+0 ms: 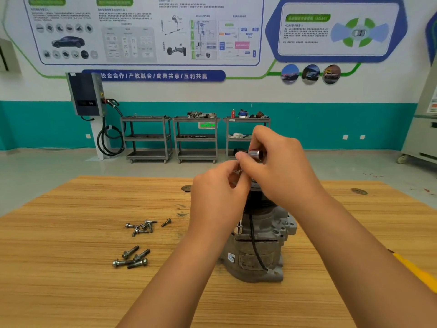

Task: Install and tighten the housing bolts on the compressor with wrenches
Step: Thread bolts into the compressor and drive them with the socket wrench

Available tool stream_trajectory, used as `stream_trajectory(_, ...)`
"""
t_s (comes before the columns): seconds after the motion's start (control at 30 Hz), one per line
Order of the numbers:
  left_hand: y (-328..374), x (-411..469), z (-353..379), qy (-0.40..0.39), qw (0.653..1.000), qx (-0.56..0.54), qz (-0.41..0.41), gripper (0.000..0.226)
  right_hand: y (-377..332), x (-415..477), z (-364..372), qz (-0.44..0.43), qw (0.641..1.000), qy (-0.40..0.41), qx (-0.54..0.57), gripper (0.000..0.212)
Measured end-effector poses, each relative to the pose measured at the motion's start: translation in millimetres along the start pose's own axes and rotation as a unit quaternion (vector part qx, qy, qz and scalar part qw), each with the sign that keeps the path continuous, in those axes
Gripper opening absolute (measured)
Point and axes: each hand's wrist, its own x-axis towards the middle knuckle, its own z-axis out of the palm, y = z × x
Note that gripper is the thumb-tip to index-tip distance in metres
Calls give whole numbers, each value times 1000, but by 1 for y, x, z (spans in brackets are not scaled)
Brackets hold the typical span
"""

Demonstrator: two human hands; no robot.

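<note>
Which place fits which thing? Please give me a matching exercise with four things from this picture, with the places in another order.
Things:
1. compressor
2. short bolts
3. long bolts
4. silver wrench

Places:
A. held by the left hand and the right hand
B. nearer pile on the wooden table
C. standing upright on the table, to the right of all the loose bolts
D. farther pile on the table

Pairs: 1-C, 2-D, 3-B, 4-A
</note>
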Motion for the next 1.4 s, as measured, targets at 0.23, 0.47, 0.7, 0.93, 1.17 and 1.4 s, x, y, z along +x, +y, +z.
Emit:
stream_trajectory(0.23,1,3,1,34,999,-19,-21,44,-15,1,19,54,996,30,-66,21)
stream_trajectory(0.47,-3,9,-3,-46,996,-66,-26,32,21,6,-14,37,928,-230,289,29)
stream_trajectory(0.7,-6,7,-3,-50,993,-94,-47,15,25,11,-10,21,918,-215,333,21)
stream_trajectory(0.93,-4,1,0,-18,998,-55,-39,32,-2,16,13,40,989,-73,120,28)
stream_trajectory(1.17,-11,0,3,-19,994,-86,-72,41,-5,25,37,79,996,-28,15,21)
stream_trajectory(1.4,-9,-4,3,-27,997,-74,-23,26,-5,33,29,101,983,-139,66,26)
